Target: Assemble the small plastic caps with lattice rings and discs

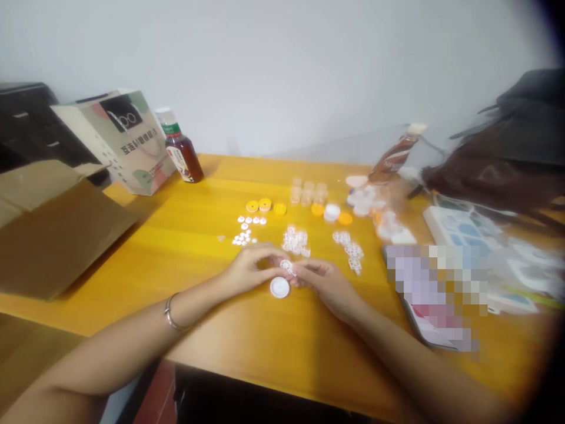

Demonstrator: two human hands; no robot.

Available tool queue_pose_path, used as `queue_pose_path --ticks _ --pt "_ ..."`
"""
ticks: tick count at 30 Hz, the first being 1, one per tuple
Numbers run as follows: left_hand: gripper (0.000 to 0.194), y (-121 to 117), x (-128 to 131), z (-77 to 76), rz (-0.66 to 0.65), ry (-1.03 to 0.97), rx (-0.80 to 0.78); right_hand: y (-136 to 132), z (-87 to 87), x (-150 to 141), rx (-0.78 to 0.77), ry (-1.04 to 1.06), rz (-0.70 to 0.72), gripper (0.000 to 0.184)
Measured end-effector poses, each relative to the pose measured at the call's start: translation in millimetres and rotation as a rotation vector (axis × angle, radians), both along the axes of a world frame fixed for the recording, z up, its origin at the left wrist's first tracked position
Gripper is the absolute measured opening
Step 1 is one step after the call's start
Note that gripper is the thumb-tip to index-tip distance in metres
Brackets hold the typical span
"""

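Observation:
A small white plastic piece with round openings [286, 267] is pinched between my two hands. My left hand [252, 270] grips it from the left with thumb and fingertips. From the right, my right hand [324, 284] has thumb and forefinger closed on its other side. Just below the fingers is a round white cap-like disc [279, 287]; whether a finger touches it, I cannot tell. Beyond my hands lie a pile of similar white openwork pieces [295, 241], a second group of them [353, 252], and several small white discs [242, 238].
Yellow ring-shaped caps [265, 205] and clear cups [309, 193] stand farther back. A cardboard box [66, 235], a paper bag [132, 147] and a dark red bottle [185, 156] are at left. At right are a tablet-like device [424, 306], another bottle [395, 158] and a dark bag [494, 159].

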State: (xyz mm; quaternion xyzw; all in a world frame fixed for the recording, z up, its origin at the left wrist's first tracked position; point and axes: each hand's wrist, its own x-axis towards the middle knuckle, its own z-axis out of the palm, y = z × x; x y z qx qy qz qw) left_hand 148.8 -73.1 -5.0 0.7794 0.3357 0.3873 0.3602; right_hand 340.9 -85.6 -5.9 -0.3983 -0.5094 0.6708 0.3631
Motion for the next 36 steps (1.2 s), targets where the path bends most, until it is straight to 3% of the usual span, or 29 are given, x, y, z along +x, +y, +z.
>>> queue_pose_path --ticks 7,12,19,25,28,36 --pt "0.021 2 2 -5.9 0.027 -0.024 -0.108 0 -2.0 -2 0.022 -0.055 -0.036 0.018" --pt "0.015 -1 2 2.2 0.017 0.098 0.047 -3 -0.3 -5 0.075 -0.078 -0.077 0.017" --pt "0.016 4 -6 3.6 -0.108 0.172 0.301 -1 -5.2 -2 -0.109 0.13 -0.034 0.018" --pt "0.038 14 -10 0.0 0.032 0.353 0.349 -2 -5.4 -5 -0.114 0.197 -0.283 0.031" --pt "0.037 18 -11 -3.2 0.051 0.507 0.39 -3 -5.6 -6 -0.111 0.214 -0.363 0.03" --pt "0.027 13 -7 -3.4 0.026 0.604 0.429 -2 -4.0 -5 -0.173 0.203 -0.35 0.022"
